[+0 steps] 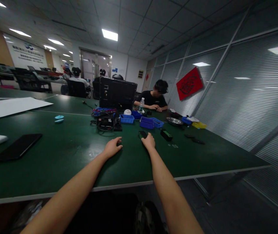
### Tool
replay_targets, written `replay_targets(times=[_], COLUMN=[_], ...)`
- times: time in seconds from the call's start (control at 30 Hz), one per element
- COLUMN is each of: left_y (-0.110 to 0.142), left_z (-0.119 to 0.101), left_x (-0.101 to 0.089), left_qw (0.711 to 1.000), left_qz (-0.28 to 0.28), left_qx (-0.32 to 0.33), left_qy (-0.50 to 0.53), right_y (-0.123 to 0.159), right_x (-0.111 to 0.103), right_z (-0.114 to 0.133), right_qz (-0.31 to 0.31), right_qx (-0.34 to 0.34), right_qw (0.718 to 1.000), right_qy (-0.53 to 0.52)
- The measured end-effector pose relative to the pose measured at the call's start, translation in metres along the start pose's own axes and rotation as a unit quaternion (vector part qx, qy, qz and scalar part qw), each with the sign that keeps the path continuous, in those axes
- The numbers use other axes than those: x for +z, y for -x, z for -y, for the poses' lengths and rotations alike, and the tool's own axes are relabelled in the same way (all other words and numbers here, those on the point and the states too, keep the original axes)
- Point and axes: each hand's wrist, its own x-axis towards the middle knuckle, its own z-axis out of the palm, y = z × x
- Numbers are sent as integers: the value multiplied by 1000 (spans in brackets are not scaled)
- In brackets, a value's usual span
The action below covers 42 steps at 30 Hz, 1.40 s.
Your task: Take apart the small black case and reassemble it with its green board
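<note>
The left hand [113, 147] is empty, its thumb and fingers parted and curved just above or on the green table [129, 169]; I cannot tell whether it touches. Well apart from it, the right hand [149, 141] is closed around the near end of a small black-and-green box [142, 133], thumb on one side and fingers on the other. For a sure hold, thumb and fingers should probably press evenly on opposite faces, with the wrist loose and the far end level; the left hand seems well placed to steady the other side.

To the right of the right hand lie small clear pieces [175, 146], and a little beyond them a second black-and-green box [166, 135]. A sideways swing that way could knock it, so a straight path looks safer. Ahead of the left hand sits a black power adapter [105, 123] with cables, which could snag fingers. Beyond the right hand stand blue plastic bins [146, 123], then, farther, a co-worker's hands [155, 107] near the far edge.
</note>
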Motion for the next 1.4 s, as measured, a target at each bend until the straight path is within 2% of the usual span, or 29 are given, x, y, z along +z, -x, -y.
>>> replay_targets(times=[0.13,0.2,0.43,0.6,0.7,0.83,0.9,1.0,1.13,1.23,1.3,1.4], left_y=[0,0,-2,-2,-2,-2,-2,-2,-3,-5,-6,-7], left_z=[1,2,3,3,3,4,5,6,5,4,5,6], left_x=[0,1,2,2,2,3,3,3,4,4,4,4], left_qw=[1000,1000,1000,999,999,999,999,999,999,998,995,988], left_qz=[0,-1,-4,-5,-7,-8,-12,-18,-28,-52,-85,-153], left_qx=[6,11,20,28,30,29,32,33,22,5,-7,1], left_qy=[-2,-3,-13,-16,-19,-19,-18,-14,11,40,51,38], right_y=[2,7,33,48,49,38,31,25,28,34,38,39], right_x=[-5,-6,4,4,-3,-10,-10,-4,6,13,16,20], right_z=[3,8,34,50,51,43,39,36,40,44,47,49], right_qz=[24,11,-64,-36,-23,17,47,66,50,74,126,172], right_qx=[16,4,-145,-185,-160,-53,-21,-27,-62,-136,-194,-224], right_qw=[999,999,980,976,984,998,998,996,993,972,942,907], right_qy=[14,30,121,108,77,10,-20,-48,-91,-174,-243,-314])
